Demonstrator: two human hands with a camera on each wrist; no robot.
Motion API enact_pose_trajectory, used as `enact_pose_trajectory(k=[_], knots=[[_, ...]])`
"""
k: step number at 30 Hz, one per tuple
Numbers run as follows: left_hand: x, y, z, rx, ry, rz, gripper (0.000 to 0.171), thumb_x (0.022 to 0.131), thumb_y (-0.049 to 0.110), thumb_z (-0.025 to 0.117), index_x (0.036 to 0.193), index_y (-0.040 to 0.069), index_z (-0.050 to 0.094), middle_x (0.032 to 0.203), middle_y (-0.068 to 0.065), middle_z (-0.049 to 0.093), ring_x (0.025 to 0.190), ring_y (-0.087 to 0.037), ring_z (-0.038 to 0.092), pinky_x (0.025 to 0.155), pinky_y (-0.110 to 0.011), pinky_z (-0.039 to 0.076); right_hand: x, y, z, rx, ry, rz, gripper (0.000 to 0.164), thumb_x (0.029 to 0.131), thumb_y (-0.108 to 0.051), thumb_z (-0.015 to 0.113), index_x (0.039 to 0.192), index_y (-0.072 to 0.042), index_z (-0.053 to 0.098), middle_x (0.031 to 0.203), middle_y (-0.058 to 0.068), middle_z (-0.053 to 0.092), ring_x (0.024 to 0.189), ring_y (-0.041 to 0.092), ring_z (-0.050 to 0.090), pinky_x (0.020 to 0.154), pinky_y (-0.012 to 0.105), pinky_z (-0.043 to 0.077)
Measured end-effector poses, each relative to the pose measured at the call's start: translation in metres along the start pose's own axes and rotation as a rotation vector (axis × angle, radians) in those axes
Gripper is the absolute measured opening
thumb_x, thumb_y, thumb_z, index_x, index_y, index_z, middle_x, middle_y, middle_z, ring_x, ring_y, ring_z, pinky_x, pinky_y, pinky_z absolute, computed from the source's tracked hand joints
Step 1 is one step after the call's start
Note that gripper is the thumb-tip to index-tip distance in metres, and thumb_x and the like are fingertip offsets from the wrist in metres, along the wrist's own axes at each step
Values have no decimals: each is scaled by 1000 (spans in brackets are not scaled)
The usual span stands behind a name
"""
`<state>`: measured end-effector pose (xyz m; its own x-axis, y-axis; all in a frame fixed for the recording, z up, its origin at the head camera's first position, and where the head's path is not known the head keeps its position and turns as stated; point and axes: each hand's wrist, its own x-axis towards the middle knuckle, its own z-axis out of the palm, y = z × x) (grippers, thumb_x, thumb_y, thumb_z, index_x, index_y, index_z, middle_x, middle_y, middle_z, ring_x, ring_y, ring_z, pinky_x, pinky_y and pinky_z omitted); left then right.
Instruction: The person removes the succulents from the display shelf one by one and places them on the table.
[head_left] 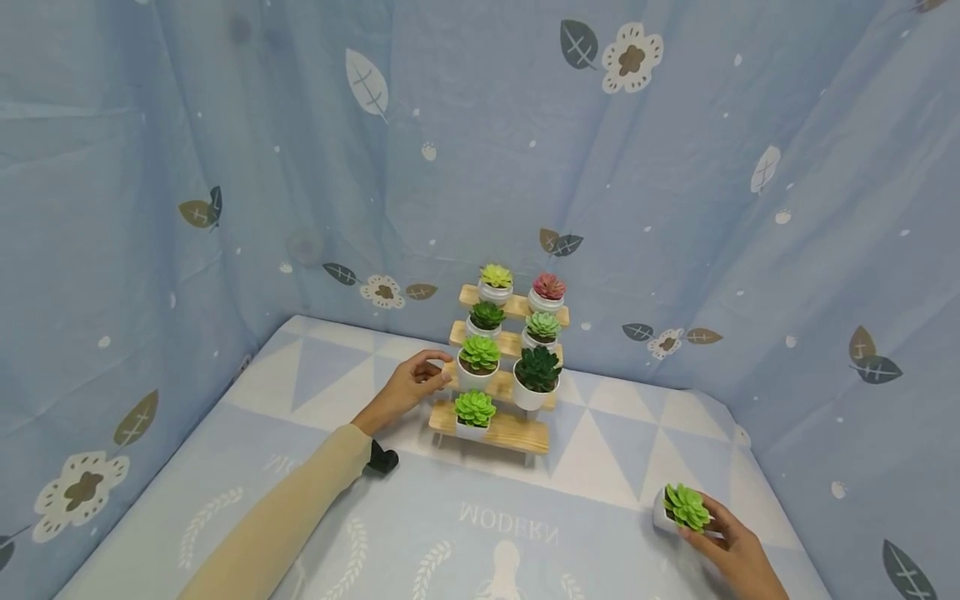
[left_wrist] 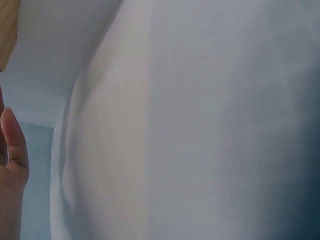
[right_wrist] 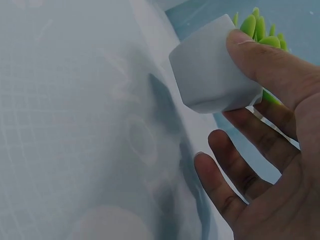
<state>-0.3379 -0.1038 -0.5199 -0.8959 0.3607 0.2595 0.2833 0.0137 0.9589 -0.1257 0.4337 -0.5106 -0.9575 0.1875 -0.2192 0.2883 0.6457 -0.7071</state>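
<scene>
Pot [head_left: 662, 511] well right of the rack [head_left: 521, 434]

The right hand [head_left: 733, 546] pinches the pot between thumb and fingers — tilted, and closer to the wearer than the rack. The rack's shelves run left to right, right ends slightly nearer. The left hand [head_left: 408, 385] is at their left end, fingers bent — whether gripping, I cannot tell.

Wrist-view edges cut off both hands [left_wrist: 12, 165] [right_wrist: 290, 180] and, in the left, a wooden plank [left_wrist: 7, 30].

Green succulent [head_left: 686, 507], angular white pot [right_wrist: 212, 70], tilted
</scene>
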Motion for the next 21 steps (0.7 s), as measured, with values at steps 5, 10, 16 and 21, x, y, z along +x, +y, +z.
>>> enact_pose_trajectory(k=[5,10,16,21], knots=[[1,0,0,-16,-1,-14,38,103,27,67,139,19,59,109,-14,65,100,-42,63,90,-62,51,0,3,-4,6,-13,-9,89,95,-47,73,159,-2,31,157,32,35,120,39,60,90,46,58],[2,1,0,5,-4,1,38,104,27,66,140,18,58,109,-15,65,97,-38,64,88,-58,53,0,4,-7,-11,-12,-16,89,96,-46,73,159,0,30,154,35,37,117,39,61,90,48,57],[1,1,0,21,2,2,38,104,25,65,141,16,57,110,-17,66,98,-40,64,88,-57,53,2,6,-10,-18,-30,8,92,97,-49,71,160,0,27,156,34,34,117,35,61,92,49,56],[0,1,0,11,1,-12,38,104,26,66,140,16,58,111,-20,66,98,-40,64,88,-55,54,3,8,-12,-10,-44,26,93,97,-49,71,161,1,26,156,34,35,111,26,62,93,49,56]])
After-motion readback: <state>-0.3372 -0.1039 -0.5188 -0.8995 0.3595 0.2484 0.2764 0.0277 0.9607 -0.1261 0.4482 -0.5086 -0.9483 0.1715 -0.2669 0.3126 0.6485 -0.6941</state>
